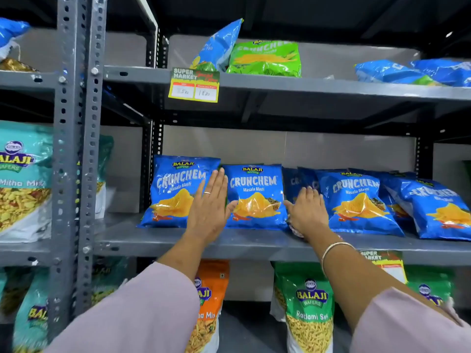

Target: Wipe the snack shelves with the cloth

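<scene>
so with the left hand (pixel 207 207) spread flat against two standing packets (pixel 254 197) and the right hand (pixel 307 212) curled, seemingly bunching the half-hidden cloth (pixel 295 230) on the shelf (pixel 153 240), a careless push could topple the leaning row behind.

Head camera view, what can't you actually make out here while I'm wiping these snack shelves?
- Cloth: not clearly visible; something bunched under the right hand is mostly hidden by it.
- Left price on the upper price tag: smudged, unreadable.
- Lower price tag: partly hidden by the right forearm.
- Teal Mitha Mix bag: cut by the left edge.
</scene>
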